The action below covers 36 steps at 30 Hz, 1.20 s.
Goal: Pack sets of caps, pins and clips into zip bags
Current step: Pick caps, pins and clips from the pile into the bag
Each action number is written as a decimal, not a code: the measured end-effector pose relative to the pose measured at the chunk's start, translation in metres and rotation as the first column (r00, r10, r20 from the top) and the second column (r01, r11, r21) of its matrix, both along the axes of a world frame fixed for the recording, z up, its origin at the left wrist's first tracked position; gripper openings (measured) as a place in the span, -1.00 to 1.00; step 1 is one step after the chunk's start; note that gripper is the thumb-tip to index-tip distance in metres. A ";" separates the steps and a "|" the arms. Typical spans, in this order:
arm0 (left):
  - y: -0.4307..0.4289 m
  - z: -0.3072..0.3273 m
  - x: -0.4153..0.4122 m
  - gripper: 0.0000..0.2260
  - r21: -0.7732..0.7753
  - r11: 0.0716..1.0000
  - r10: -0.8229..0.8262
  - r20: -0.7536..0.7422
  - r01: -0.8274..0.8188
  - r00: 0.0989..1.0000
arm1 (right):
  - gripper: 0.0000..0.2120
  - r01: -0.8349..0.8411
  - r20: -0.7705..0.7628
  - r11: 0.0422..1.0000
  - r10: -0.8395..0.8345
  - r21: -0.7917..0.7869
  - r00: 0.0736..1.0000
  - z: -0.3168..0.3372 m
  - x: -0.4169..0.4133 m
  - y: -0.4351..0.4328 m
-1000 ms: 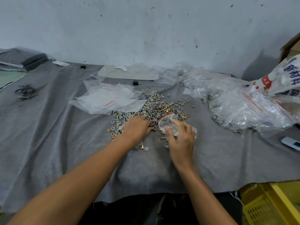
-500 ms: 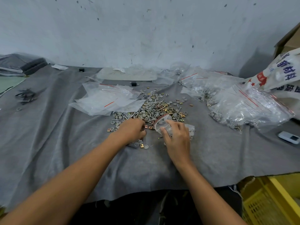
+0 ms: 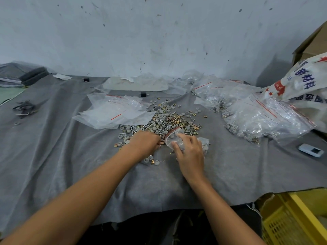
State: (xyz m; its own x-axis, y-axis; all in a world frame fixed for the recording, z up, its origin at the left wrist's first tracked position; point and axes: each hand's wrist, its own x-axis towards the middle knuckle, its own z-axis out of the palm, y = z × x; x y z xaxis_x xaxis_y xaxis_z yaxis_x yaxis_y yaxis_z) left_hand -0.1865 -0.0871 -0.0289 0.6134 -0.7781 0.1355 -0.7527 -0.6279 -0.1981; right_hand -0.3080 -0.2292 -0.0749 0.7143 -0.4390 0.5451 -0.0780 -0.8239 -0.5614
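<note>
A loose heap of grey round caps, metal pins and brass clips (image 3: 169, 121) lies in the middle of the grey cloth (image 3: 53, 156). My right hand (image 3: 190, 152) grips a small clear zip bag (image 3: 174, 137) with a red seal line, its mouth held open toward the left. My left hand (image 3: 144, 145) is at the near edge of the heap, fingers curled and its fingertips at the bag's mouth; what they hold is hidden. A few caps and a clip (image 3: 153, 161) lie just in front of my left hand.
Empty zip bags (image 3: 115, 114) lie in a stack left of the heap. Filled bags (image 3: 261, 119) are piled at the right. A printed white sack (image 3: 304, 85), a small white device (image 3: 311, 150), a yellow crate (image 3: 292, 221) and dark clips (image 3: 24, 108) surround the work area.
My left hand has drawn back from the heap toward the bag's mouth. My right hand keeps holding the bag in about the same place.
</note>
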 end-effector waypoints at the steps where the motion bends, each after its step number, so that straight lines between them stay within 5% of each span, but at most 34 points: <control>1: -0.002 0.000 0.000 -0.81 0.019 1.000 -0.002 0.027 0.001 1.000 | -0.67 -0.004 -0.003 1.000 0.004 -0.001 1.000 0.000 0.000 0.000; 5: -0.006 -0.003 -0.001 -0.77 0.021 0.999 0.029 0.052 -0.030 0.998 | -0.68 -0.008 -0.005 1.000 0.008 0.000 1.000 0.000 0.000 0.000; 17: 0.008 0.010 0.009 -0.80 -0.352 0.896 0.110 -0.412 -0.270 0.905 | -0.68 -0.018 -0.001 1.000 0.018 0.004 1.000 0.000 0.000 0.000; 31: -0.027 0.045 -0.006 -0.68 -0.243 0.958 -0.015 -0.575 -0.153 0.818 | -0.66 -0.018 -0.017 1.000 0.018 0.007 1.000 0.002 -0.001 0.001; 36: -0.020 0.046 -0.001 -0.86 -0.337 0.920 -0.056 -0.620 -0.201 0.782 | -0.67 -0.011 -0.011 1.000 0.011 0.004 1.000 0.003 -0.001 0.001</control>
State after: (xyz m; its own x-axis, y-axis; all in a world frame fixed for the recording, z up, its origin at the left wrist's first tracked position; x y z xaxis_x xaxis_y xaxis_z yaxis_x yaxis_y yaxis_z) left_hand -0.1879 -0.1067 0.0166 0.7164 -0.6974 -0.0219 -0.5793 -0.6120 0.5384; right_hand -0.3090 -0.2281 -0.0723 0.7249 -0.4330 0.5357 -0.0750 -0.8227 -0.5636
